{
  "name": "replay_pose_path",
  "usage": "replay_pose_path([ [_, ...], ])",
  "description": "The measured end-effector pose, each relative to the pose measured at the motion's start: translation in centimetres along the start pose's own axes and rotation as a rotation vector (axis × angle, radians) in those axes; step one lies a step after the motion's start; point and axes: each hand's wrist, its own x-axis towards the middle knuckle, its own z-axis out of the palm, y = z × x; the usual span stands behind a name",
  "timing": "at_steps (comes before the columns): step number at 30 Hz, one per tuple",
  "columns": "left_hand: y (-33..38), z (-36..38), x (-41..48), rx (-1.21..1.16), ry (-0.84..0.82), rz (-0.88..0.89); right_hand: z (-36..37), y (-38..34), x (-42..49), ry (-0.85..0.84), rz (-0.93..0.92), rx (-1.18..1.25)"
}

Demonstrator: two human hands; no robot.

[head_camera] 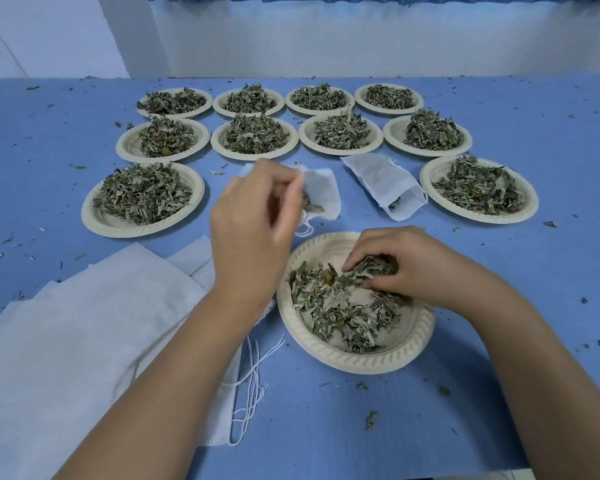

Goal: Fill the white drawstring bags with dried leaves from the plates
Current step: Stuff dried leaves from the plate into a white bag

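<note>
so far, little is done: the left hand, blurred, hovers over the middle of the desk with its fingers curled at the mouth of a white drawstring bag, seemingly pinching the cloth, and only a few leaves show inside. the right hand is closed around a clump of dried leaves in the near plate, which sits toward the desk's near edge and looks about half emptied. a second bag lies just right of the first, nearly flat, with a few leaves at its mouth. ten heaped plates toward the far edge look untouched, and a stack of empty bags waits at the near left corner, so most of the filling remains.
</note>
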Motion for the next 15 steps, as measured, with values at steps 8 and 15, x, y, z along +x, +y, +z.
replay_pose_path([
  [8,-0.1,0.9,-0.6,-0.170,-0.311,-0.334,-0.8,-1.0,-0.8,0.421,-0.161,0.509],
  [15,0.6,1.2,-1.0,-0.301,-0.358,-0.351,1.1,-1.8,0.0,0.566,-0.164,0.518],
])
